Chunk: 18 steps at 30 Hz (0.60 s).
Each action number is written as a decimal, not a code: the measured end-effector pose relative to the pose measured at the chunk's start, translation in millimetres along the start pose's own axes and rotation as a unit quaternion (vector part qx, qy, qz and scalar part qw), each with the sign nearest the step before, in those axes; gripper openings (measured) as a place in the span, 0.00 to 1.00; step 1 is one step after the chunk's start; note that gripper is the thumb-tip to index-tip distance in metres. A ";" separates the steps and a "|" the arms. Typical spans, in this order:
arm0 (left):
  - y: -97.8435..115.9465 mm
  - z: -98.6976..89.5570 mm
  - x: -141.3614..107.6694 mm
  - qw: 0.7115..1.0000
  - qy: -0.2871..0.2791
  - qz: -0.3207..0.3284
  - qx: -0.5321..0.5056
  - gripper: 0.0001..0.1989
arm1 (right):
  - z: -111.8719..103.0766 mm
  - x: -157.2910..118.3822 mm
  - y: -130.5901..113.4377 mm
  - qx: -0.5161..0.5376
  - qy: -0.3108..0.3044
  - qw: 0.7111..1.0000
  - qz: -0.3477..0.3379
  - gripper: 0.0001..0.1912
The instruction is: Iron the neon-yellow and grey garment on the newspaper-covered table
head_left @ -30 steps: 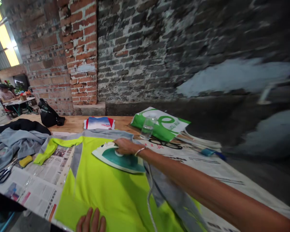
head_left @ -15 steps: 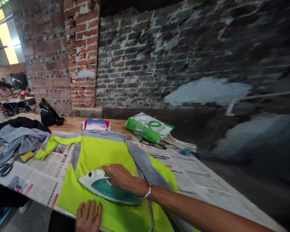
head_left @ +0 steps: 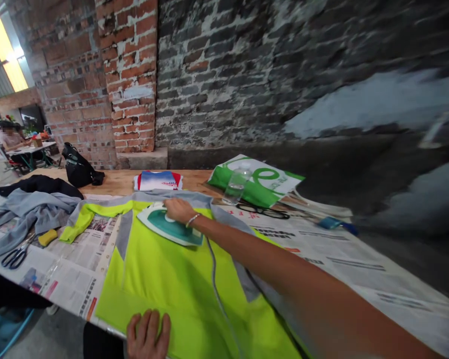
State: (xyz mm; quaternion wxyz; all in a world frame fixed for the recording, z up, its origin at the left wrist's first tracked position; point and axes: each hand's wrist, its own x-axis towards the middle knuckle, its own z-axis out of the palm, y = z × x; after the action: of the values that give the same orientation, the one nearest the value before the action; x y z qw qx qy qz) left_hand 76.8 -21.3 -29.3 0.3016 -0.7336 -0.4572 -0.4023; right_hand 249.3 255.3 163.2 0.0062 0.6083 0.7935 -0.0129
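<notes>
The iron (head_left: 177, 230) rests on the upper part of a yellow-and-grey top (head_left: 160, 279), its cord (head_left: 216, 289) trailing down over the cloth; the right hand (head_left: 179, 210) has its fingers wrapped about the iron's handle; the left hand (head_left: 148, 335) lies palm down at the top's lower edge, fingers slightly spread; newspaper (head_left: 69, 294) lies beneath the top; to the left are a yellow sponge (head_left: 47, 238) and scissors (head_left: 15, 257); beyond the top, a clear bottle (head_left: 236, 187) stands before a green-and-white bag (head_left: 275, 182), near eyeglasses (head_left: 275, 213).
</notes>
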 end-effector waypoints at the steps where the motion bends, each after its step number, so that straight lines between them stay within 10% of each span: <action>1: 0.2 1.4 -1.3 1.000 0.005 -0.004 -0.002 0.23 | -1.3 12.4 4.2 0.005 0.005 1.000 0.017 0.22; 9: -4.6 -0.1 3.0 1.000 -0.010 0.009 0.002 0.21 | -12.5 25.5 13.1 0.035 -0.010 0.999 0.037 0.23; 18: -12.8 -8.3 -0.7 0.997 -0.074 0.028 0.006 0.21 | 4.2 -112.5 -6.5 0.030 -0.056 0.996 -0.064 0.18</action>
State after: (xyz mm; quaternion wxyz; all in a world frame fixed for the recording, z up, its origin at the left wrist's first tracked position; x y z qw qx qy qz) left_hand 62.4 -23.2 -24.8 0.2822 -0.7724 -0.4595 -0.3355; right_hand 272.2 144.8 162.0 0.0312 0.5545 0.8285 -0.0714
